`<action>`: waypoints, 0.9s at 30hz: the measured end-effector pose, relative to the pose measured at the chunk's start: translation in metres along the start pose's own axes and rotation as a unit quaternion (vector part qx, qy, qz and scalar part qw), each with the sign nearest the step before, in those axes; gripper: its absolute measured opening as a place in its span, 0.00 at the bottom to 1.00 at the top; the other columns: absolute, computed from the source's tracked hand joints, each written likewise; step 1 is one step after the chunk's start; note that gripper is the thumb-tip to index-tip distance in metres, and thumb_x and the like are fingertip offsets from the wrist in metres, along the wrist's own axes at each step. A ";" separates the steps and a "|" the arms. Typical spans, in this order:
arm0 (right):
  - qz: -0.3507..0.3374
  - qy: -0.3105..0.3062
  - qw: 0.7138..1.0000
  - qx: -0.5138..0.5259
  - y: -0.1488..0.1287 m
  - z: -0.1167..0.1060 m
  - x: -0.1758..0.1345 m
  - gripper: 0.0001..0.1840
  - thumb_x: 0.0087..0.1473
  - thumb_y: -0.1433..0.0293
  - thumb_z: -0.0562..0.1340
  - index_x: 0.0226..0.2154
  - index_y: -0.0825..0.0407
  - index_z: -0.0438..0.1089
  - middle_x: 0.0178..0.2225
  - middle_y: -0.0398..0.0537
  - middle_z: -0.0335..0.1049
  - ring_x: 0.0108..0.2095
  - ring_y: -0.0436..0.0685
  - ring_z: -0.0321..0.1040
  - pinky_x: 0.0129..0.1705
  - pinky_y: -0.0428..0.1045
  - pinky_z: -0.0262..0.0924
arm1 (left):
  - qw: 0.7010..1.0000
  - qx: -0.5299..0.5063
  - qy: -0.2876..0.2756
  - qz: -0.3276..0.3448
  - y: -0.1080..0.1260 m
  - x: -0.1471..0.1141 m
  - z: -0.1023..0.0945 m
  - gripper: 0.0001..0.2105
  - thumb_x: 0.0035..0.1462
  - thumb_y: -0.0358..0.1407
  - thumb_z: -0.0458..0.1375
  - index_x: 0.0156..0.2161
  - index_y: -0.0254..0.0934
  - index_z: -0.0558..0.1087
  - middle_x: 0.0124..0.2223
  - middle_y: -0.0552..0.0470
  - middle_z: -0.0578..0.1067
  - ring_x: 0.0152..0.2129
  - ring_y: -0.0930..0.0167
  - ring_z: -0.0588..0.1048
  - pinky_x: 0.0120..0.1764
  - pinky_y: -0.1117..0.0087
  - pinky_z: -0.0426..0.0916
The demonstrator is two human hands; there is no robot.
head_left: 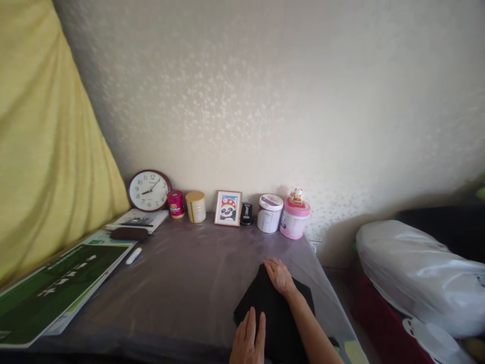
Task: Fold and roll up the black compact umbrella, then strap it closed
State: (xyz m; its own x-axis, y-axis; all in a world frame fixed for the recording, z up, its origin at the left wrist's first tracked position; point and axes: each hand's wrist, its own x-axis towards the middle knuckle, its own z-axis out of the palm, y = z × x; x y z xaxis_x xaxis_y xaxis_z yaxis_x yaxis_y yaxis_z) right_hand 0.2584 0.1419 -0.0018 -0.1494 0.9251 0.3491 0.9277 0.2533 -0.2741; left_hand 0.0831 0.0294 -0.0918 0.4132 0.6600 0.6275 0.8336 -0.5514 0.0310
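A dark black piece (pixel 275 318), which looks like folded cloth, lies on the table near its right side, with angled corners. My right hand (pixel 279 276) rests flat on its far part, fingers stretched toward the far left corner. Nearer to me, my left hand (pixel 249 337) lies on its left edge with the fingers straight. Neither hand grips anything. The near end of the black piece is cut off by the bottom of the view and partly covered by my right forearm.
Along the wall stand a clock (pixel 150 190), a pink tin (pixel 176 204), a yellow canister (pixel 196 207), a framed panda picture (pixel 228 208) and two lidded tubs (pixel 270 215). Green-covered boards (pixel 64 290) and a white marker-like object (pixel 134 256) lie left. Right of the table is a plastic-wrapped bundle (pixel 417 273).
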 end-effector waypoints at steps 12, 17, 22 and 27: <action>0.280 0.126 0.950 -0.059 0.040 -0.047 -0.080 0.17 0.54 0.64 0.50 0.40 0.53 0.69 0.41 0.57 0.72 0.43 0.60 0.68 0.47 0.52 0.57 | 0.974 -0.120 -0.191 -0.030 0.000 0.007 -0.029 0.34 0.48 0.21 0.45 0.62 0.36 0.44 0.63 0.43 0.51 0.57 0.62 0.56 0.53 0.66 0.62; 0.327 0.060 0.943 0.007 0.029 -0.052 -0.128 0.19 0.52 0.59 0.51 0.37 0.51 0.70 0.37 0.54 0.74 0.40 0.61 0.70 0.43 0.52 0.59 | 0.967 -0.142 -0.205 -0.047 0.004 0.011 -0.045 0.37 0.45 0.22 0.47 0.62 0.30 0.41 0.64 0.41 0.47 0.58 0.61 0.54 0.55 0.66 0.60; 0.364 0.031 0.930 0.052 0.005 -0.054 -0.134 0.21 0.50 0.54 0.51 0.36 0.50 0.69 0.29 0.51 0.75 0.34 0.62 0.72 0.35 0.52 0.61 | 0.965 -0.132 -0.221 -0.058 0.007 0.014 -0.053 0.40 0.40 0.20 0.48 0.62 0.28 0.41 0.64 0.40 0.46 0.59 0.61 0.53 0.56 0.66 0.58; 0.338 0.097 0.935 0.043 0.000 -0.051 -0.126 0.21 0.45 0.56 0.55 0.37 0.52 0.69 0.33 0.54 0.75 0.37 0.64 0.72 0.37 0.53 0.63 | 0.957 -0.122 -0.253 -0.077 0.008 0.016 -0.055 0.46 0.35 0.18 0.50 0.62 0.29 0.38 0.63 0.34 0.48 0.58 0.59 0.56 0.54 0.65 0.60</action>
State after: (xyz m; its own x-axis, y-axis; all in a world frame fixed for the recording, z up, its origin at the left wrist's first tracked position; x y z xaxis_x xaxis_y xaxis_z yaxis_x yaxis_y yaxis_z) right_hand 0.2949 0.0110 0.0003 0.5334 0.8155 0.2245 0.7558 -0.3403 -0.5594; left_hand 0.0763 0.0072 -0.0390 0.4690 0.8711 0.1456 0.8142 -0.4903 0.3109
